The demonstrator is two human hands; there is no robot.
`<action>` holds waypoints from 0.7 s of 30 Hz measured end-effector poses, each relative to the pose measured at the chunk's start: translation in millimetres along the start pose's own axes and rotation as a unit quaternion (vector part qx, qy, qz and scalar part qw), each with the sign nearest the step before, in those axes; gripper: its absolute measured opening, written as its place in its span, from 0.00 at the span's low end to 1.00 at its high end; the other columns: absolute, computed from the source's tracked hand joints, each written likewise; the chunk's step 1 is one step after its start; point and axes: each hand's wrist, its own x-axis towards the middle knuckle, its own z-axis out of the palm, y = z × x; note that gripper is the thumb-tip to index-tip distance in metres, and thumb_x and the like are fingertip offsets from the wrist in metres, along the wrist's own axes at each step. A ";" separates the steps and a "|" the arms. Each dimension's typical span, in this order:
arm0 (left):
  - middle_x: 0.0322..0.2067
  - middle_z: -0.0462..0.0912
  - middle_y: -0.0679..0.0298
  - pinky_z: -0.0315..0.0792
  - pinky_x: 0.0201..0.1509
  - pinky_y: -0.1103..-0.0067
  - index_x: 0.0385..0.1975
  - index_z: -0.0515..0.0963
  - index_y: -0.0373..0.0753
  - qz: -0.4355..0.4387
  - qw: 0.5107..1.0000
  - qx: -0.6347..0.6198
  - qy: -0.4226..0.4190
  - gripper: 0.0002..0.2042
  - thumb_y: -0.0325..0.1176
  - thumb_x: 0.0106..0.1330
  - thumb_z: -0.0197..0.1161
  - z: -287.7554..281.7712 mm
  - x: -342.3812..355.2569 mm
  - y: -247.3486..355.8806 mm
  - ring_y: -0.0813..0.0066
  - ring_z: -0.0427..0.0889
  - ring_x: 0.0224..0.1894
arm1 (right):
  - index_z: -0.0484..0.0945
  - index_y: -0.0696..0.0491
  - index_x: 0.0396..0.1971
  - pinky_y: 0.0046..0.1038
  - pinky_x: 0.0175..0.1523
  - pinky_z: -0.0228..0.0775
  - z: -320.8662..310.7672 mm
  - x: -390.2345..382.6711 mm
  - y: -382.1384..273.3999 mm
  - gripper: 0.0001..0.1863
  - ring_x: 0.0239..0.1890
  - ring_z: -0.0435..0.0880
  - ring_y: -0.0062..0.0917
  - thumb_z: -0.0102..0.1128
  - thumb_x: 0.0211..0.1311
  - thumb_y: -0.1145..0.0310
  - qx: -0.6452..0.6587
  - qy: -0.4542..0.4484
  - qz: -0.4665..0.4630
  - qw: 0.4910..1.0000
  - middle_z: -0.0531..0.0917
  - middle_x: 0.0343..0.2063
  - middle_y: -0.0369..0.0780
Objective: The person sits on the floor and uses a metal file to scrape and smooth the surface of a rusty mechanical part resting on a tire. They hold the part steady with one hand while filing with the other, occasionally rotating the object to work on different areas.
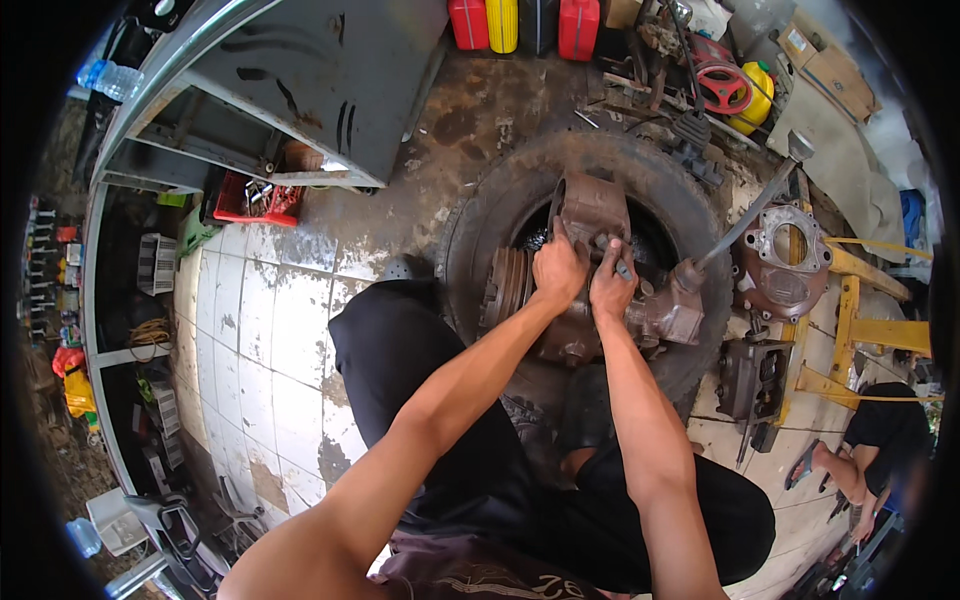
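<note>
A rusty brown gearbox-like metal housing (590,205) lies across a large black tyre (480,215) on the floor before me. My left hand (561,270) is closed against the housing's near side, its index finger stretched up along the metal. Just beside it, my right hand (612,285) is closed around a short grey metal piece (625,269), whose exact kind is unclear. A ribbed round part (508,287) sits at the housing's left end. From its right side a long grey lever (745,212) slants up and away. My palms hide part of the housing.
A grey metal cabinet (290,75) and a red tray (258,200) of tools stand left. Red and yellow jerrycans (502,25) line the back. On the right are a cast metal cover (785,262), a yellow stand (850,320) and another person's leg (840,465).
</note>
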 end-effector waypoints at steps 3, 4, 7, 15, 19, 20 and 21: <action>0.28 0.81 0.34 0.75 0.46 0.54 0.61 0.63 0.25 0.001 1.000 -0.009 0.022 0.31 0.43 0.63 0.56 7.5 3.4 -2.6 0.37 0.83 0.35 | 0.80 0.56 0.45 0.39 0.49 0.73 -0.3 -1.9 -1.1 0.23 0.45 0.83 0.47 0.45 0.73 0.51 0.020 -0.002 -0.002 1.000 0.85 0.40 0.51; 0.28 0.81 0.35 0.76 0.44 0.54 0.61 0.62 0.24 0.009 1.000 -0.005 0.013 0.31 0.42 0.64 0.56 8.4 0.9 -3.5 0.38 0.83 0.34 | 0.80 0.56 0.45 0.39 0.49 0.73 -0.7 -1.5 -1.0 0.23 0.45 0.83 0.47 0.45 0.73 0.51 0.025 -0.003 -0.001 1.000 0.85 0.40 0.51; 0.27 0.81 0.36 0.77 0.42 0.55 0.62 0.60 0.21 0.026 1.000 0.005 -0.016 0.32 0.39 0.64 0.56 1.4 -7.8 4.5 0.39 0.83 0.32 | 0.80 0.55 0.45 0.40 0.48 0.73 -7.4 1.4 0.8 0.23 0.45 0.83 0.47 0.45 0.73 0.51 0.002 -0.003 0.005 1.000 0.85 0.39 0.50; 0.28 0.81 0.34 0.75 0.44 0.55 0.62 0.58 0.20 -0.011 1.000 -0.016 -0.008 0.35 0.43 0.63 0.57 -0.9 -8.2 4.1 0.37 0.83 0.34 | 0.80 0.54 0.44 0.42 0.47 0.73 -5.3 0.0 -3.2 0.22 0.45 0.83 0.49 0.44 0.73 0.52 0.006 -0.004 -0.005 1.000 0.85 0.38 0.50; 0.31 0.81 0.33 0.74 0.47 0.54 0.63 0.57 0.20 -0.021 0.999 -0.030 0.005 0.34 0.41 0.64 0.56 -1.4 0.6 -0.1 0.36 0.82 0.37 | 0.80 0.55 0.44 0.40 0.48 0.73 0.8 -4.9 -1.7 0.23 0.46 0.83 0.49 0.44 0.73 0.52 0.026 -0.005 -0.011 1.000 0.85 0.39 0.51; 0.32 0.81 0.33 0.74 0.47 0.54 0.63 0.56 0.20 -0.036 0.999 -0.026 -0.004 0.34 0.41 0.64 0.55 2.9 -4.1 -0.8 0.36 0.82 0.38 | 0.80 0.55 0.44 0.40 0.47 0.73 0.2 -4.2 2.5 0.23 0.46 0.83 0.49 0.44 0.73 0.52 0.024 0.000 -0.014 1.000 0.85 0.38 0.51; 0.27 0.81 0.35 0.76 0.43 0.55 0.65 0.54 0.22 -0.012 1.000 -0.016 0.005 0.34 0.39 0.65 0.55 4.1 -12.5 -6.3 0.37 0.83 0.33 | 0.79 0.56 0.44 0.41 0.47 0.73 1.1 -3.5 6.4 0.23 0.45 0.82 0.49 0.44 0.73 0.51 0.021 0.001 -0.013 1.000 0.85 0.38 0.51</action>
